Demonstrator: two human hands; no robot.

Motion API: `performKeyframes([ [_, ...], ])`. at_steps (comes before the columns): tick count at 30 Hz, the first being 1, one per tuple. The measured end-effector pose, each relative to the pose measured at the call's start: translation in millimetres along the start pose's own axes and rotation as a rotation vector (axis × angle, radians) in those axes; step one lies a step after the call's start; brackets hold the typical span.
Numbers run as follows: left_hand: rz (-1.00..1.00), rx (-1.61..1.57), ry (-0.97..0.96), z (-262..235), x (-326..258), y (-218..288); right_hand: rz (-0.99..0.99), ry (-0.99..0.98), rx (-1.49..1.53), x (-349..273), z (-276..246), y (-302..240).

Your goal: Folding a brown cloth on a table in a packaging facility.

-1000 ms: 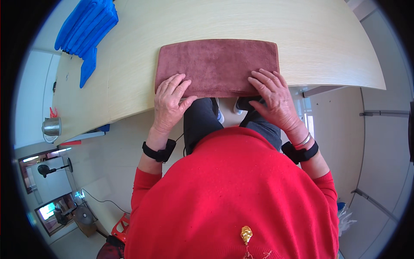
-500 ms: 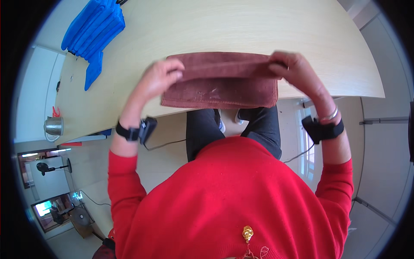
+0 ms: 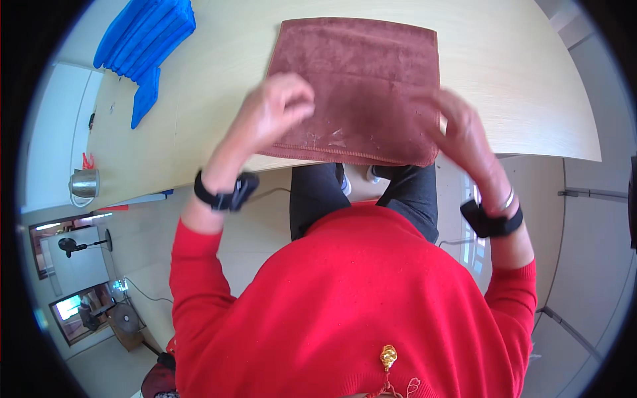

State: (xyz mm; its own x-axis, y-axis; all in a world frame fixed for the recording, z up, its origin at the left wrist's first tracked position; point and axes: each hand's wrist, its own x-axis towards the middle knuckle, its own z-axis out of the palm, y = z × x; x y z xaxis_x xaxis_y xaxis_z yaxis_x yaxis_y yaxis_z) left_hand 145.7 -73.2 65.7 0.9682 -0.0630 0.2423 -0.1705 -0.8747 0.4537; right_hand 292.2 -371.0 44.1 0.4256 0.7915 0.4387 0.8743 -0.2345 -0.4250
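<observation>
Maroon cloth: you have the maroon cloth (image 3: 355, 60) in the upper middle of the frame, lying flat on the table (image 3: 524, 86), its lower edge at the table's front edge.
Your left hand: over the cloth's left side, your left hand (image 3: 279, 106) is half curled, a gap between thumb and fingers, with no fabric seen in it.
Your right hand: at the cloth's right edge, your right hand (image 3: 458, 126) has thumb and fingers parted, holding nothing visible; blur hides whether either hand touches the pile.
Handling: expect it light, soft and limp, likely to sag or crease between your hands; it looks hard to damage.
Where to hold: the corners or stitched hem should give you the firmest pinch.
Texture: short, suede-like nap in uneven shades, a faint crosswise crease, pale flecks near the lower hem.
Shape: roughly square, corners slightly rounded.
Tabletop: pale, smooth, wood-grained; the cloth probably slides easily on it.
Blue stack: soft-looking folded layers (image 3: 149, 36), upper left.
</observation>
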Motion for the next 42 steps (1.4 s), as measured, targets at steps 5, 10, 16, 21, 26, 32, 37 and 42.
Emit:
performKeyframes([
  [5,-0.127,0.104,0.045,17,-75,10,-0.024,-0.124,-0.170,-41,15,-34],
  [10,0.003,0.284,0.127,23,-84,-4,-0.077,-0.070,-0.266,-49,35,-32],
  [16,0.113,0.460,0.172,28,-84,-3,-0.118,-0.023,-0.310,-53,31,-36],
  [21,0.026,0.401,0.191,23,-81,-1,0.009,-0.007,-0.151,-45,21,-34],
  [26,0.043,0.405,0.326,0,-72,8,0.125,0.082,-0.110,-31,8,-43],
  [32,0.072,0.410,0.244,10,-98,3,-0.158,0.049,-0.210,-50,21,-46],
  [37,0.050,0.383,0.162,14,-111,0,-0.135,0.024,-0.179,-60,19,-55],
  [42,-0.095,0.213,0.236,17,-122,-3,0.468,0.159,0.116,-108,34,-36],
])
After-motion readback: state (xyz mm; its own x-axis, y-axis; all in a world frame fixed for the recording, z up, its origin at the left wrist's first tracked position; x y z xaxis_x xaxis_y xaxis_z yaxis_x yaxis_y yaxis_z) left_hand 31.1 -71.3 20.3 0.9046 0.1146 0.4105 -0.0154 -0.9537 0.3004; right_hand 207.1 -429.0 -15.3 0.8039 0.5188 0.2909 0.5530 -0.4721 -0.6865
